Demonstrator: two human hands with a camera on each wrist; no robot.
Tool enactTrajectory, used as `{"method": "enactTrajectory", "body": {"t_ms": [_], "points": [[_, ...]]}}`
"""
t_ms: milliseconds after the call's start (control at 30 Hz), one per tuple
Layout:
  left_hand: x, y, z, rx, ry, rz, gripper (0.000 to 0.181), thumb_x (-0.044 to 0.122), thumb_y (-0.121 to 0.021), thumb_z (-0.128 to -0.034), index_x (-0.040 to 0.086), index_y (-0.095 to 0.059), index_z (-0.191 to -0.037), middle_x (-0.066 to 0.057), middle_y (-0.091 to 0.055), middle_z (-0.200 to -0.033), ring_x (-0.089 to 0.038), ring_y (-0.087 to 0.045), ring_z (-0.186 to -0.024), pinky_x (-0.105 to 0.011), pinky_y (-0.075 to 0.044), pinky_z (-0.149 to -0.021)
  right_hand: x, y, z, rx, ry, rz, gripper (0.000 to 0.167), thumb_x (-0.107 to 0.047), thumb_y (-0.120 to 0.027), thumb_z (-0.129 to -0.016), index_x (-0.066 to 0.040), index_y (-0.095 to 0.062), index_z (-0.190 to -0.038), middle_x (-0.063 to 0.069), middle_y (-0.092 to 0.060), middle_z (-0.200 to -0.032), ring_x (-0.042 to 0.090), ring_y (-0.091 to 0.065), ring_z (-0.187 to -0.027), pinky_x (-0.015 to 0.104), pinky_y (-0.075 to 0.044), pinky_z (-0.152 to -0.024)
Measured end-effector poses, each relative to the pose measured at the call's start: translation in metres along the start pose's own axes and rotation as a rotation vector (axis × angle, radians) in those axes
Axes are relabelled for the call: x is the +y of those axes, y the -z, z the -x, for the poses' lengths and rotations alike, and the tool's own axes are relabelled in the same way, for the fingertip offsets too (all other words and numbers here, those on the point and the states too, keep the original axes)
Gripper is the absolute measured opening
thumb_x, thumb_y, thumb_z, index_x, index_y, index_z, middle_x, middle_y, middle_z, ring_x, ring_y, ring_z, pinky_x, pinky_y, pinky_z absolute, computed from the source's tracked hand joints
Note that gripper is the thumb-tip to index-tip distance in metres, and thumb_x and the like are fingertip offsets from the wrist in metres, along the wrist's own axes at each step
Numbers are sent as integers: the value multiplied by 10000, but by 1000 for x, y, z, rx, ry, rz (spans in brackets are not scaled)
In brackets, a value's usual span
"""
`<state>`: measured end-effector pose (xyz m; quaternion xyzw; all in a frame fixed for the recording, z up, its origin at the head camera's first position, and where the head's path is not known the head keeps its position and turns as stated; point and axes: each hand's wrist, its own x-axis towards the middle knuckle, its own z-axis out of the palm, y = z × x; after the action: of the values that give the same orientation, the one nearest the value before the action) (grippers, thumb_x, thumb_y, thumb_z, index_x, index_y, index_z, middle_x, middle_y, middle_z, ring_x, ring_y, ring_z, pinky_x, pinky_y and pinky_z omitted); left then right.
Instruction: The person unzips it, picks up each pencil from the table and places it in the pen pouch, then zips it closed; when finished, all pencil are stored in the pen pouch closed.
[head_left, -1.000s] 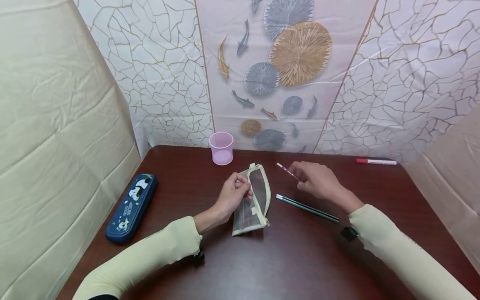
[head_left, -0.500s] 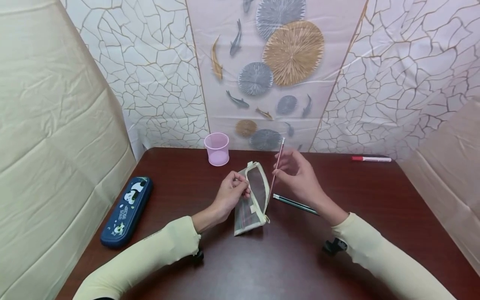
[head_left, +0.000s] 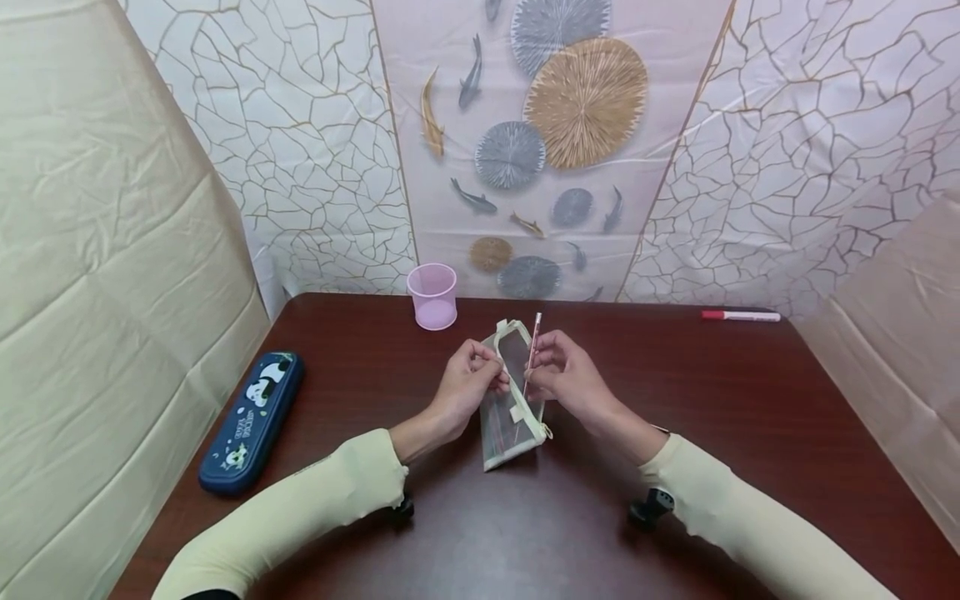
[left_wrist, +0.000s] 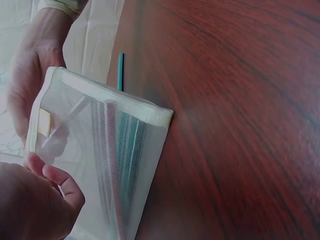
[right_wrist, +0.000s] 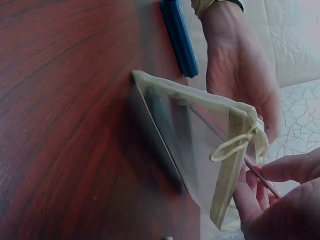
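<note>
A mesh pouch with cream edging (head_left: 498, 429) stands with its zip side up in the middle of the table, its mouth spread. My left hand (head_left: 459, 393) pinches the near-left rim of the mouth. My right hand (head_left: 581, 382) holds a red-and-white pencil (head_left: 535, 337) between thumb and fingers, its lower part inside the pouch mouth. Through the mesh in the left wrist view, several pencils (left_wrist: 127, 160) in green and red show inside. The right wrist view shows the held pencil (right_wrist: 260, 175) slanting into the opening beside the zip cord (right_wrist: 232, 147).
A dark blue panda pencil case (head_left: 251, 423) lies on the left. At the back stands a pink cup (head_left: 433, 300), and a red-capped marker (head_left: 741, 316) lies at the back right. In the left wrist view a green pencil (left_wrist: 120, 72) shows beyond the pouch.
My right hand has moved left and brought the red-and-white pencil from beside the pouch into its mouth. The pouch has shifted slightly right, with my left hand still on its rim.
</note>
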<state>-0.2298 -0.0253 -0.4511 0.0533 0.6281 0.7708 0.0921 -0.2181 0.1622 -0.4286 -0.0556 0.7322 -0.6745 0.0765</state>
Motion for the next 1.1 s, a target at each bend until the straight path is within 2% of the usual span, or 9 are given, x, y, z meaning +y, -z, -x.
{"method": "enactTrajectory", "body": {"t_ms": [133, 233, 400, 567, 867, 933, 1100], "points": [[-1, -2, 1, -6, 24, 10, 137, -30, -543, -964, 65, -485, -1044, 7, -674, -710, -87, -673, -626, -246, -601, -668, 5, -2, 0, -6, -4, 63, 414, 54, -661, -935, 60, -465, -1300, 199, -646, -1094, 142, -696, -865, 354, -653, -743], [-2, -4, 1, -8, 25, 13, 145, -32, -542, -960, 72, -482, -1040, 6, -674, -706, -90, -674, -625, -244, -599, -661, 7, -3, 0, -19, 2, 128, 433, 41, -662, -928, 69, -461, -1310, 252, -662, -1126, 127, -677, -851, 285, -589, -683], [-3, -6, 1, -12, 27, 22, 143, -31, -543, -969, 74, -480, -1042, 4, -675, -714, -93, -669, -630, -242, -598, -660, 9, -4, -2, -29, 4, 179, 455, 52, -646, -913, 41, -462, -1329, 215, -682, -1079, 137, -664, -823, 264, -527, -617], [-6, -6, 1, -10, 23, 16, 132, -25, -547, -972, 45, -485, -1064, 0, -673, -720, -94, -667, -630, -237, -596, -660, 10, -5, -2, -32, -8, 218, 464, 35, -693, -918, 12, -482, -1331, 219, -704, -1060, 156, -675, -832, 290, -592, -677], [-7, -4, 4, -3, 13, -15, 131, -2, -552, -973, 21, -491, -1087, 2, -673, -729, -92, -670, -640, -233, -582, -667, 5, -3, -6, 15, -5, 452, 287, -31, -726, -913, -30, -682, -1196, 148, -776, -994, 138, -712, -813, 244, -558, -679], [-7, -3, 3, -3, 11, -14, 126, 3, -552, -976, 26, -491, -1084, 4, -675, -727, -91, -670, -637, -234, -583, -669, 2, -1, -6, 39, 8, 458, 274, -50, -748, -911, -31, -700, -1180, 135, -777, -984, 144, -730, -825, 249, -569, -679], [-5, -1, 2, 0, 3, -8, 130, -3, -552, -965, 23, -493, -1077, 10, -673, -713, -90, -666, -623, -236, -586, -662, -2, 13, -5, 89, 77, 330, 337, -61, -785, -924, 33, -663, -1224, 206, -748, -1026, 213, -765, -869, 375, -673, -734]]}}
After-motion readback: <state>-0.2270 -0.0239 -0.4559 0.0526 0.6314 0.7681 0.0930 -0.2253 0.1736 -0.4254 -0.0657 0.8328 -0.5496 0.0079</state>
